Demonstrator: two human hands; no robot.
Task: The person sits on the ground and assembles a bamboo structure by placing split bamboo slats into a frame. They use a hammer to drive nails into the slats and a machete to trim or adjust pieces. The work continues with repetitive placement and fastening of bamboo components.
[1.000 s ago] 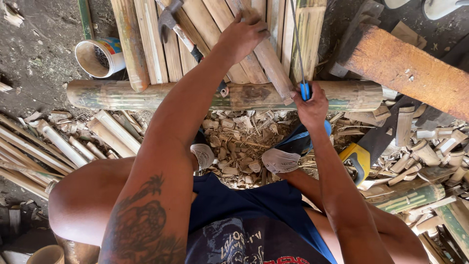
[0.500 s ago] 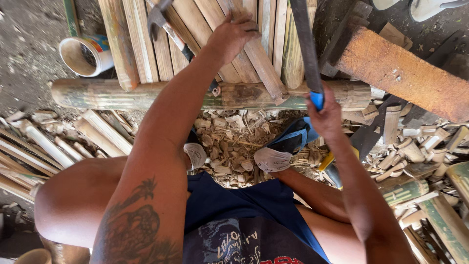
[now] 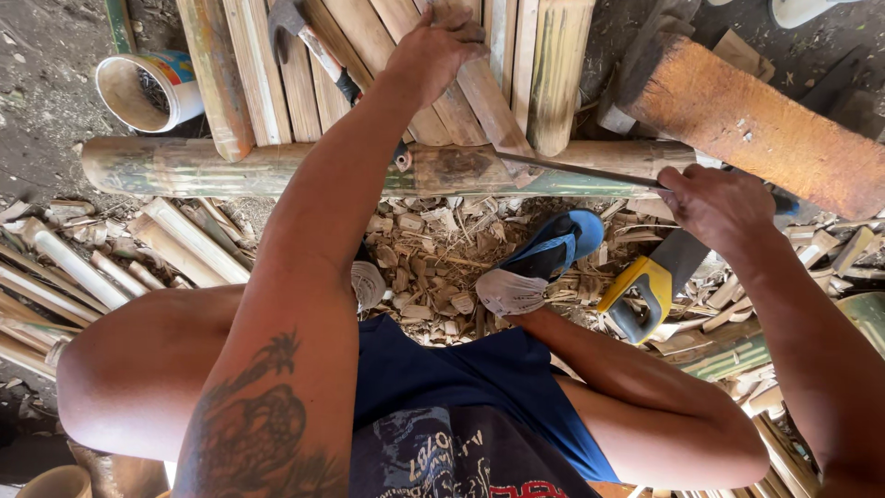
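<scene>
My left hand (image 3: 433,46) is closed over a split bamboo slat (image 3: 493,111) that slants down across a thick horizontal bamboo pole (image 3: 230,166). My right hand (image 3: 719,207) grips the blue handle of a long knife (image 3: 581,171). Its thin blade lies almost flat along the pole, pointing left, and its tip touches the slat's lower end. Several more slats (image 3: 277,74) lean over the pole side by side, away from me.
A hammer (image 3: 309,32) lies among the slats. A white cup (image 3: 147,88) stands at the upper left, and a big orange-brown wooden block (image 3: 756,120) sits at the upper right. A yellow-handled saw (image 3: 645,295), my sandalled foot (image 3: 544,258) and bamboo chips (image 3: 424,267) lie below the pole.
The knife stood upright over the slats before. Now my right hand has swung it down and moved right, laying the blade flat along the pole. My left hand kept its hold.
</scene>
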